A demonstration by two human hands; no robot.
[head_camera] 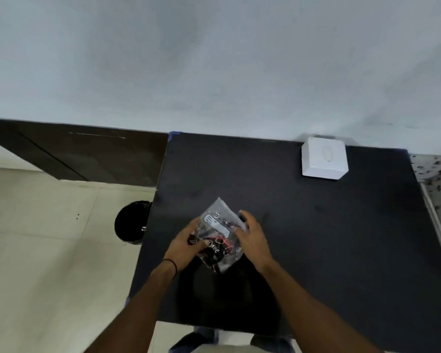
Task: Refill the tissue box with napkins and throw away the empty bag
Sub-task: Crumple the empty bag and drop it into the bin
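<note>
Both your hands grip the bag over the dark surface.

Your left hand (186, 244) holds the bag (220, 234) from its left side, fingers (201, 244) curled onto the printed plastic; your right hand (252, 238) closes on its right edge, fingers (243, 216) wrapped over the crinkled film. The bag looks clear with dark and red print and a white label, and sits between your hands near the surface's (316, 238) front left. The white box (323, 159) stands well apart at the far right edge, by the wall. A black bin (130, 222) sits on the floor just left of the surface.
</note>
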